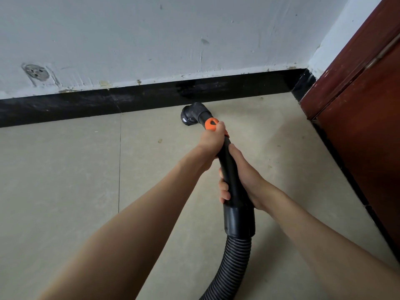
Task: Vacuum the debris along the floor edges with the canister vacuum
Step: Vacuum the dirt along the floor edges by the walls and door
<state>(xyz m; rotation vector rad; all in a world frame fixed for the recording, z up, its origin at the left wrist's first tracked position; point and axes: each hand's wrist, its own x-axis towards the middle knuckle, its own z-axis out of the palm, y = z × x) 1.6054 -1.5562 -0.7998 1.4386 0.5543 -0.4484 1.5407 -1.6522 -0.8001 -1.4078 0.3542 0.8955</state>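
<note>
Both hands are wrapped around the black wand (227,167) of the vacuum: the left hand (211,146) grips it up front with fingers curled right at the orange collar (211,124), and the right hand (244,180) holds further back, fingers curled round the tube just above where the ribbed hose (232,263) joins. The nozzle (192,114) sits on the floor (65,169), touching or just beside the black baseboard (129,102), not far from the corner by the red-brown door (357,105). So I'd say we're mid-pass along the edge. Next move probably means sliding the nozzle along the baseboard while keeping it tight to the wall, and catching that little speck (160,140) out on the tile. Count: two hands, one wand, one hose, one nozzle, one obvious speck, plus a few tiny bits I can't count. Canister itself isn't in view.
</note>
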